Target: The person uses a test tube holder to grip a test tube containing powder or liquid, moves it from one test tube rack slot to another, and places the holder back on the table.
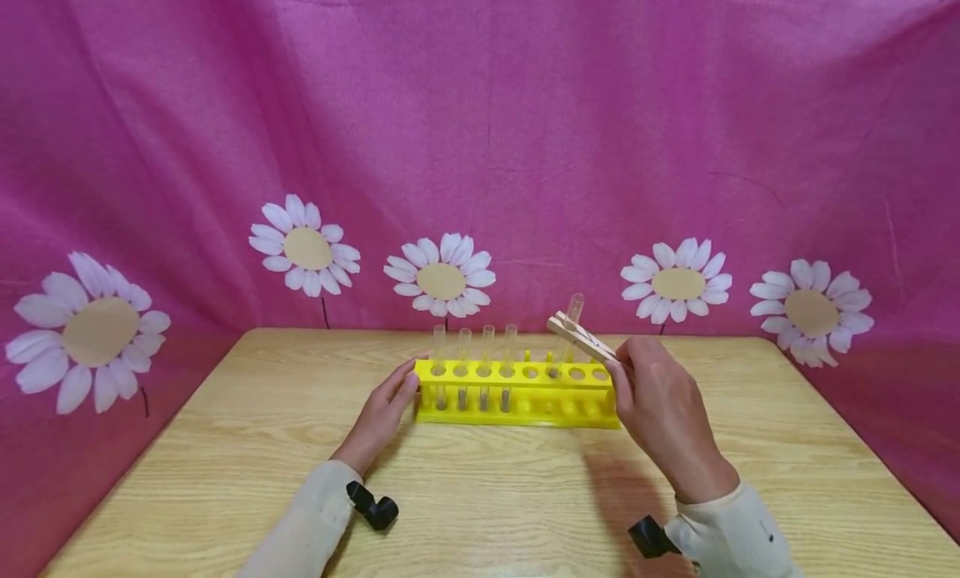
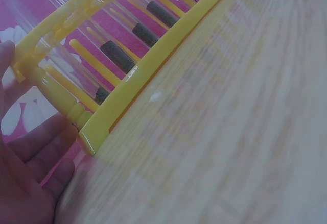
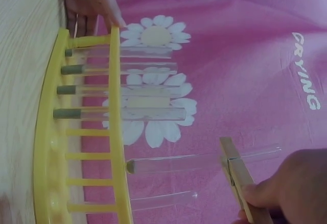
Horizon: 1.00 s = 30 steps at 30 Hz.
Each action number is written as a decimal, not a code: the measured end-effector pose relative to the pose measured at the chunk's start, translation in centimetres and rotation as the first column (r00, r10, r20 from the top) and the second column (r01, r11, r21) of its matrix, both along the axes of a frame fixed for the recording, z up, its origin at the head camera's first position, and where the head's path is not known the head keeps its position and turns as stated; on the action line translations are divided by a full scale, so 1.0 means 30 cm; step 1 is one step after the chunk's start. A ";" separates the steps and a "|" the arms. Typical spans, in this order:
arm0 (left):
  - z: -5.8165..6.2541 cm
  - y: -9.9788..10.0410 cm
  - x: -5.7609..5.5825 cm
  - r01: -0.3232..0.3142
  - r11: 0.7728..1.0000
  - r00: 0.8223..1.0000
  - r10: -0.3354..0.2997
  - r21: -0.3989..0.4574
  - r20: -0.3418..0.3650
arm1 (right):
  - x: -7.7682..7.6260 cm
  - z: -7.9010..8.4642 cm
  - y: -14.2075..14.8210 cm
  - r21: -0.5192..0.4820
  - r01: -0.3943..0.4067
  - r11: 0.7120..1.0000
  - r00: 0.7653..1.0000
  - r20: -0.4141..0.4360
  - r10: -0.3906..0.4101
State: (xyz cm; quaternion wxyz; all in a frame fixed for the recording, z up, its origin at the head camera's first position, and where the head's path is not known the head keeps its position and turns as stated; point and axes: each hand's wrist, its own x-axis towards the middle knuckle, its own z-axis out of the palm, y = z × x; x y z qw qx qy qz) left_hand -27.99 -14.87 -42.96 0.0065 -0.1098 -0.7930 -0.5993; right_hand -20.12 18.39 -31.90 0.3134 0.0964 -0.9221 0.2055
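A yellow test tube rack [image 1: 517, 420] stands on the table. My left hand [image 1: 381, 418] holds its left end, thumb at the upper plate and other fingers at the end post [image 2: 59, 94]. My right hand [image 1: 663, 407] pinches a wooden clothespin [image 1: 588, 340] whose jaws clamp a clear test tube [image 1: 575, 308] near its mouth. This tube leans slightly, its dark-filled bottom [image 3: 131, 166] right at the rack's upper plate, over a hole right of the middle. Several test tubes [image 1: 488, 341] stand in the left holes, with dark grainy contents [image 2: 118, 56] at different levels.
Another clear tube [image 3: 166, 201] shows past the clamped one in the right wrist view. Yellow pegs [image 1: 527, 357] line the rack's back. The wooden table [image 1: 480, 495] meets a pink curtain [image 1: 487, 144] printed with daisies. Both sleeves carry black wrist mounts [image 1: 372, 507].
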 end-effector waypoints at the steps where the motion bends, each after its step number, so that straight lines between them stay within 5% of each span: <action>1: -0.014 -0.003 -0.007 -0.003 1.000 1.000 0.003 -0.002 -0.005 | 0.003 0.001 -0.002 -0.006 -0.002 1.000 1.000 -0.003 0.002; 16: -0.028 -0.001 -0.024 0.000 1.000 1.000 0.000 0.012 -0.010 | -0.005 -0.017 -0.047 -0.014 -0.051 0.999 0.995 -0.083 0.050; 30: -0.036 -0.002 -0.022 -0.009 1.000 1.000 0.010 0.017 -0.026 | -0.027 -0.071 -0.073 -0.006 -0.028 1.000 1.000 -0.004 0.028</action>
